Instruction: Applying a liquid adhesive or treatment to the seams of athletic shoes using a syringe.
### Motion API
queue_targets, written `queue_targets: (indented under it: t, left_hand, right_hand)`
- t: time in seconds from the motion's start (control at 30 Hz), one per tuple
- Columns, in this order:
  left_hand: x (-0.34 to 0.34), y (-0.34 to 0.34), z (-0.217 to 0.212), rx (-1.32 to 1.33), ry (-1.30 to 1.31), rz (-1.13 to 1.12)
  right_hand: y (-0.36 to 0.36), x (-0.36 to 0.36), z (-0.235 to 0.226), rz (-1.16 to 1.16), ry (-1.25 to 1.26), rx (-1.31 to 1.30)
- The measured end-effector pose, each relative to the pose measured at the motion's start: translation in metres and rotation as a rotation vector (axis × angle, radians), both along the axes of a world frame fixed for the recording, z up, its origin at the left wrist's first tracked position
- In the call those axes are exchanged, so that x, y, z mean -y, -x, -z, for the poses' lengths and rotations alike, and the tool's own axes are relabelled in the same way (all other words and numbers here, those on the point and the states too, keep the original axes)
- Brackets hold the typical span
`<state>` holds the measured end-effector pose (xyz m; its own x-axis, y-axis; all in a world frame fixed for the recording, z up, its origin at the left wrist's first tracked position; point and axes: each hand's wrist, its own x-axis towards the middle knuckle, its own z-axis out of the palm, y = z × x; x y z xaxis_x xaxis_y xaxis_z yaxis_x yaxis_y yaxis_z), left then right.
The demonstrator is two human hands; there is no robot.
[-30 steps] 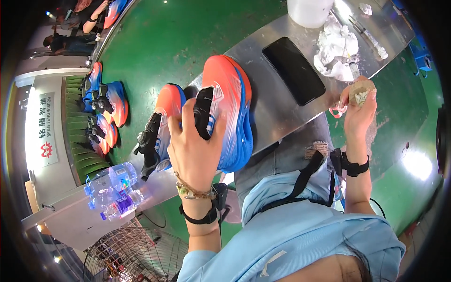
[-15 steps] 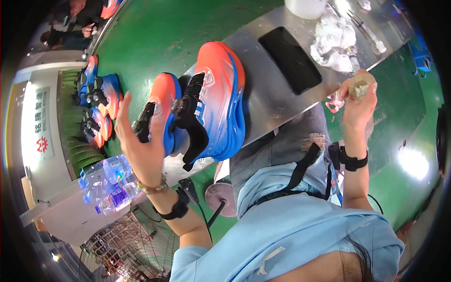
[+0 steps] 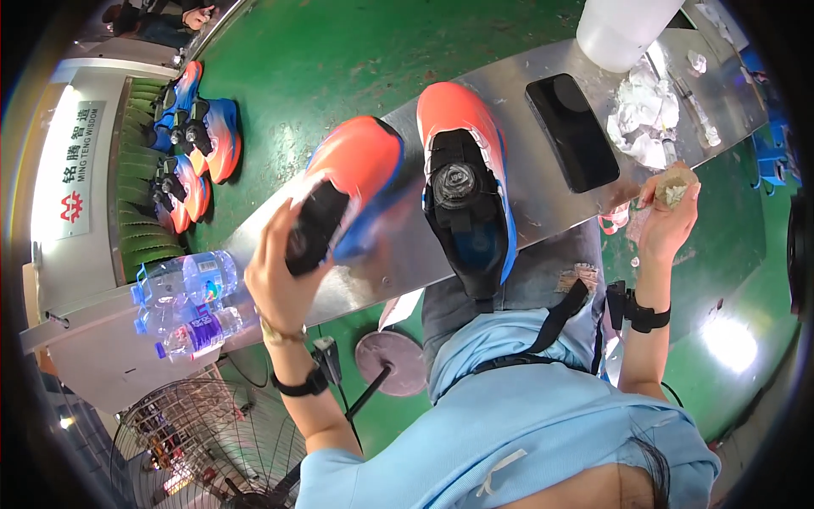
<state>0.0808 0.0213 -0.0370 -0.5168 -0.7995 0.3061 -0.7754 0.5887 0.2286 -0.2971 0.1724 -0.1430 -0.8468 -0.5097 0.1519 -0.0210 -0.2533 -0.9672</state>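
Observation:
My left hand [image 3: 284, 276] is closed round the heel end of an orange, white and blue sneaker [image 3: 360, 153], which is tilted, toe pointing away to the right, and partly smeared by motion. Beside it on the metal table stands the matching sneaker [image 3: 462, 119]; its black opening and round, clear-topped insert face up. At the table's right front edge, my right hand [image 3: 663, 229] grips a tan, rough-edged lump [image 3: 676, 185] with pale bits in its middle. Past the sneakers lies a black smartphone [image 3: 572, 131].
Crumpled white tissue [image 3: 646, 114] and a white bucket [image 3: 623, 34] sit at the table's far right. Plastic bottles [image 3: 191, 297] lie at the left end. More sneakers [image 3: 216, 140] stand on a green-slatted conveyor [image 3: 144, 191]. A caged fan [image 3: 199, 441] stands lower left.
My left hand has closed on the left sneaker, whose toe has swung right. The right sneaker has turned from showing its side to showing its opening. My right hand keeps the tan lump.

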Motion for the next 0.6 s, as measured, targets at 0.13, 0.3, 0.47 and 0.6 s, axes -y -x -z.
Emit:
queue_targets:
  t: [0.13,0.3,0.47,0.6]
  left_hand:
    - [-0.031,-0.015,-0.007,0.149,0.376,0.241]
    - [-0.053,-0.019,-0.012,0.009,0.472,0.224]
    - [-0.069,-0.023,-0.019,0.097,0.466,0.199]
    - [-0.078,-0.015,-0.028,0.081,0.429,0.117]
  right_hand:
    - [0.002,0.0,-0.001,-0.001,-0.002,-0.041]
    - [-0.002,0.011,-0.007,-0.046,0.004,-0.06]
    - [-0.004,0.016,-0.004,0.049,-0.015,-0.031]
    - [0.001,0.01,-0.004,0.043,-0.074,-0.022]
